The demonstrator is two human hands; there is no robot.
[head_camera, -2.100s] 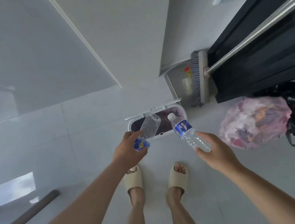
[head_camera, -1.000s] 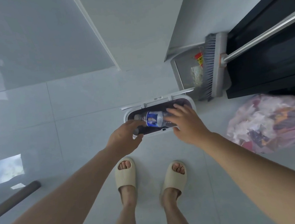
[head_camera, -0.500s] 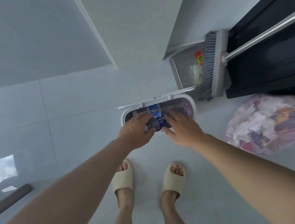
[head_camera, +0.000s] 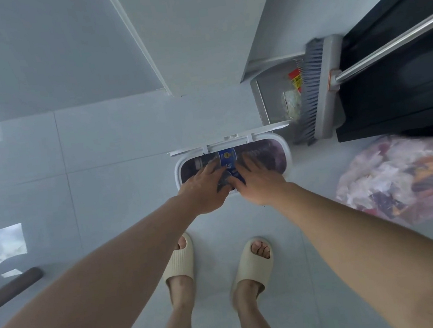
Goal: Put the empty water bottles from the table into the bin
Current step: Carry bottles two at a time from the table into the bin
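While both hands press down at the frame centre: two bottles are being pushed into a small white bin (head_camera: 286,152) on a pale tiled floor.

Bin: its lid (head_camera: 229,141) is tipped up at the far edge; the mouth is seen from above, with dark contents filling the right side.

Bottles: one bottle (head_camera: 227,157) with a blue label lies across the mouth; a second, mostly hidden, is wedged between the hands at the near rim. Neither is seen to be fully below the rim.

Left hand (head_camera: 204,189): laid flat on the bottles, fingers spread and pressing; nothing is gripped.

Right hand (head_camera: 259,182): likewise spread, palm down on the bottles, holding nothing.

Surroundings: a broom (head_camera: 315,89) and dustpan (head_camera: 269,94) are propped at the upper right; a full pink bag (head_camera: 403,181) sits at the right edge; two feet in cream slippers (head_camera: 179,261) are seen at the lower centre.

Risk, spring-back: the bin is judged nearly full, so the bottles may pop back up once pressure is released, and the lid may be kept from closing.

Risk, tipping: a light bin pressed at its near rim could be tilted or slid away.

Risk, spill: a bottle squeezed sideways could be shot out onto the floor.
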